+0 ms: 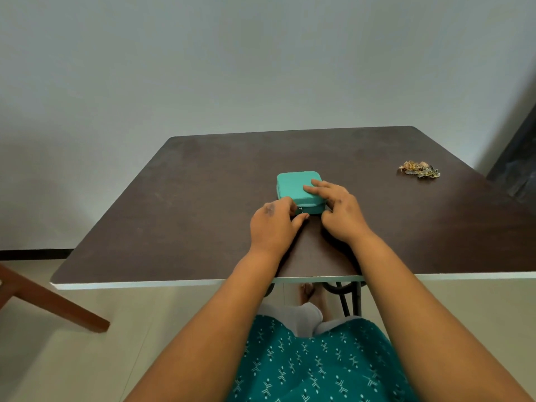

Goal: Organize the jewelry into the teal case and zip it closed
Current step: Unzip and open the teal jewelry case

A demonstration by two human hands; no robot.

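Under right hand (339, 210) fingers (314, 188): teal case (293, 185), lid closed.

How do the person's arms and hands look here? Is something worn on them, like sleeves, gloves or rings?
Both forearms are bare as far as the picture shows: no sleeve reaches into view. The left hand and the right hand wear no gloves, and no ring, bracelet or watch is visible. The left hand has a dark smudge on its back. Below the arms, the lap shows teal cloth with a small white pattern.

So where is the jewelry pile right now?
In the head view, the jewelry pile lies on the dark table near its far right edge, well apart from the teal case and both hands.
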